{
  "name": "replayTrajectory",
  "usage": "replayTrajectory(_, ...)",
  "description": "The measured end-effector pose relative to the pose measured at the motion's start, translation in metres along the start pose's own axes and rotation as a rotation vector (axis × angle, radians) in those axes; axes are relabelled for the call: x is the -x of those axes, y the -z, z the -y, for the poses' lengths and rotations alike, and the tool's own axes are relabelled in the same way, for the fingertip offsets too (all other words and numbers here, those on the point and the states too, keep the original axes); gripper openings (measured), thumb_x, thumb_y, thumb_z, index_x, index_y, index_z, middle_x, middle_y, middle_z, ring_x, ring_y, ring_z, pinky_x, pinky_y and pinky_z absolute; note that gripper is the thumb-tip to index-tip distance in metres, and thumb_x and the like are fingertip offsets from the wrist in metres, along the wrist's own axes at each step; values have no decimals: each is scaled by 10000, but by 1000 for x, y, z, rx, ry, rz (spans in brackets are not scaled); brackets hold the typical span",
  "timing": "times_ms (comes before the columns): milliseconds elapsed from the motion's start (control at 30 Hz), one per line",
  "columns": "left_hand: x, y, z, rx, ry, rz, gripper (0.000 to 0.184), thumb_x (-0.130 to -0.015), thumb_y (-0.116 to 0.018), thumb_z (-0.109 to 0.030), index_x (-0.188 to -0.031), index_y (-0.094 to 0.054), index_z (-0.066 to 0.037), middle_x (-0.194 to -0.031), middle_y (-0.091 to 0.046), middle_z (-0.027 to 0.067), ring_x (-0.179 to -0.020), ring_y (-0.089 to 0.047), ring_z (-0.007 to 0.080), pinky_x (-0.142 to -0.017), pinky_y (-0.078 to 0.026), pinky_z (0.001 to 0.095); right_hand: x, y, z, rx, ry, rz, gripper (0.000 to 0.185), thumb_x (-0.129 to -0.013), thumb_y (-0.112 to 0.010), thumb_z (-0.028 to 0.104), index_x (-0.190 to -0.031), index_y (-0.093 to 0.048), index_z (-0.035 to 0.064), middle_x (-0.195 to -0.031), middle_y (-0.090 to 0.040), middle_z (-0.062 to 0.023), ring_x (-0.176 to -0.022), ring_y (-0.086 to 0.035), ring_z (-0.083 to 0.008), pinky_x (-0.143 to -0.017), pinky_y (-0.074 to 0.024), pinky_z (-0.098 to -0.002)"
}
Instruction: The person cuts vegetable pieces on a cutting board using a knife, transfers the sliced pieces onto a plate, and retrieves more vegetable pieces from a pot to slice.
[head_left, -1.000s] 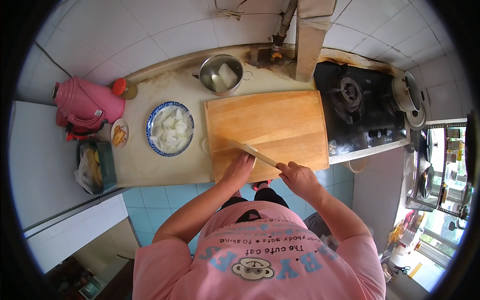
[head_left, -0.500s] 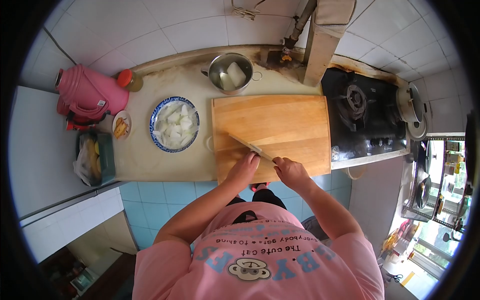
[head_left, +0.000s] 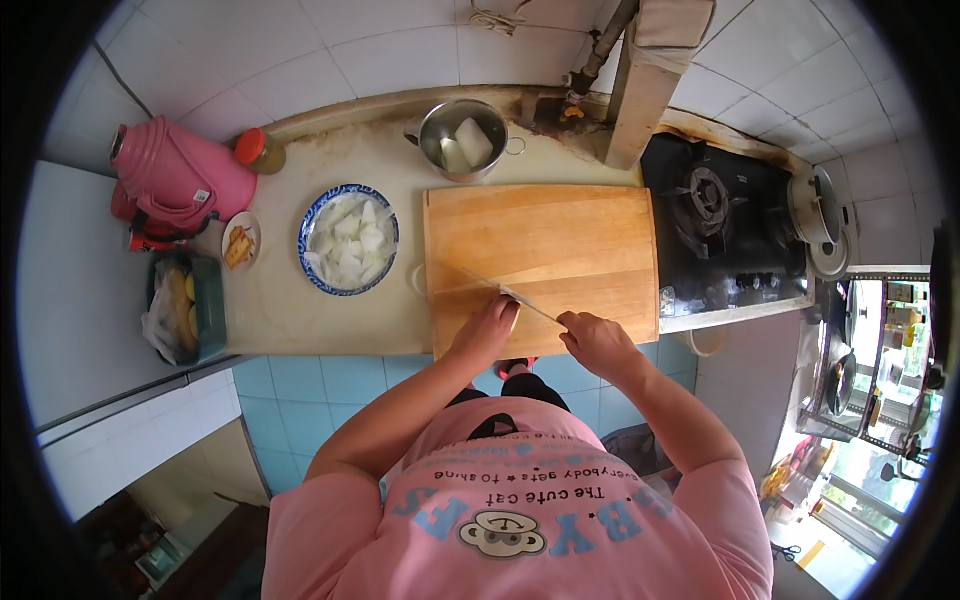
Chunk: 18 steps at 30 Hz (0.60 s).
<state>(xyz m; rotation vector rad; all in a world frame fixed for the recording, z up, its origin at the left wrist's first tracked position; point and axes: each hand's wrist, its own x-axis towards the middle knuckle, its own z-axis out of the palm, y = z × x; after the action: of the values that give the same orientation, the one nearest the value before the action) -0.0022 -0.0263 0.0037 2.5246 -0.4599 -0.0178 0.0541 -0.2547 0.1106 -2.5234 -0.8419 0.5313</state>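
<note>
My right hand is closed round the handle of a knife, whose blade slants up and left over the wooden cutting board. Against the blade, my left hand holds a pale piece of vegetable, mostly hidden by the fingers, near the board's front edge. Left of the board, white cut pieces fill a blue-rimmed plate. Behind the board, larger pale chunks lie in a metal pot.
A black gas stove adjoins the board's right side, with a pot at its far end. On the left are a pink thermos, a red-lidded jar, a small plate and a green bin.
The knife has shifted in angle and now shows mostly its thin edge. My right hand has moved slightly right relative to the board, while my left hand stays by the blade.
</note>
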Motion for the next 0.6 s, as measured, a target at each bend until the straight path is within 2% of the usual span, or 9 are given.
replayTrajectory(67, 0, 1, 1, -13, 0, -2, 404, -878, -532, -37, -1276, -519, 32, -1251, -542, 186, -1141, -588, 324, -949, -522, 393, -5, -7, -3, 14, 0, 29, 180, -918, -649, 158, -1046, -591, 47, -789, -670, -175, -718, -677, -364, -625, -549, -448)
replayTrajectory(133, -1, 4, 0, 76, 110, 165, 575, -813, -709, -67, -1340, -491, 8, -1353, -493, 195, -1249, -519, 363, -1038, -467, 424, -13, -18, -6, 20, 7, 27, 169, -927, -637, 161, -1040, -589, 45, -797, -674, -179, -722, -679, -365, -633, -552, -448)
replayTrajectory(367, 1, 4, 0, 120, 91, 97, 492, -818, -707, -61, -1270, -520, -9, -1284, -521, 161, -1198, -548, 356, -988, -491, 421, -24, -50, -12, -9, -24, -74, 176, -934, -632, 174, -1061, -596, 58, -827, -679, -181, -726, -679, -374, -645, -557, -464)
replayTrajectory(600, 4, 2, 1, 91, 75, 52, 521, -817, -707, -71, -1293, -507, 7, -1278, -524, 193, -1200, -549, 364, -994, -490, 422, -14, -5, 5, -58, 14, -48, 201, -916, -657, 164, -1076, -608, 53, -822, -679, -167, -725, -678, -369, -642, -558, -453)
